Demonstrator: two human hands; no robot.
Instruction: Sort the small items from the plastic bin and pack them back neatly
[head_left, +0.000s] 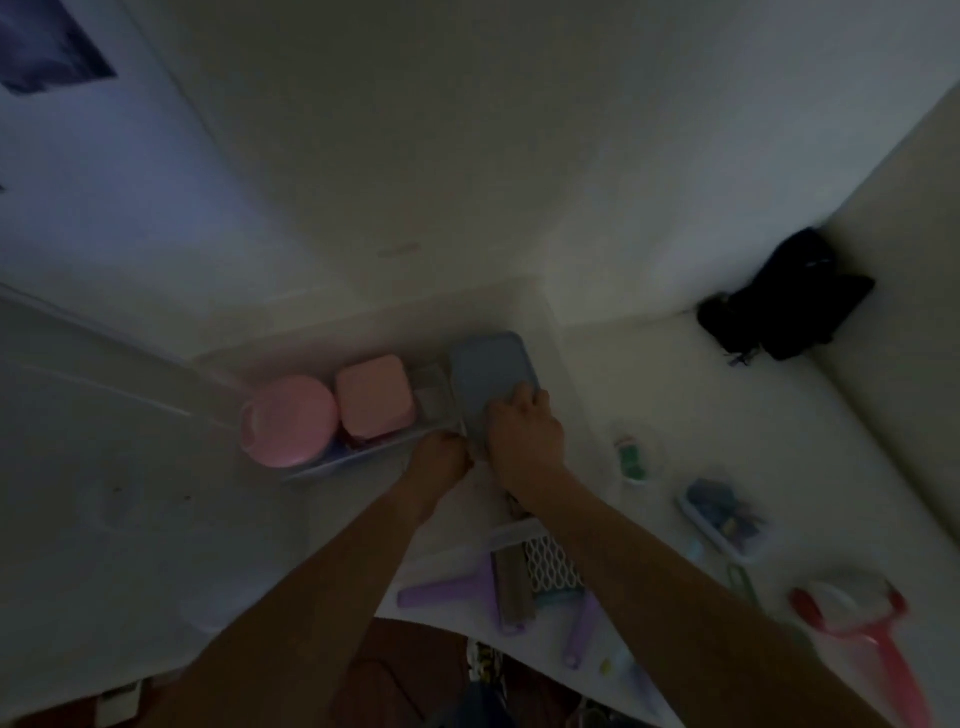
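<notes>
A clear plastic bin (363, 454) sits on the white surface against the wall. Inside it lie a round pink lid or container (288, 418) at the left and a square pink container (375, 396) beside it. At the bin's right end is a blue rectangular container (485, 371). My right hand (524, 434) grips the near end of this blue container, fingers curled over its edge. My left hand (441, 460) is at the bin's near rim beside the blue container, fingers curled; the dim, blurred view hides what it holds.
Loose items lie on the white surface near me: a purple scraper (449, 592), a white lattice grater (550, 564), a small clear box of bits (722, 519), a green-labelled tube (629, 457), a red-and-white tool (857, 618). A black bag (784, 301) sits in the right corner.
</notes>
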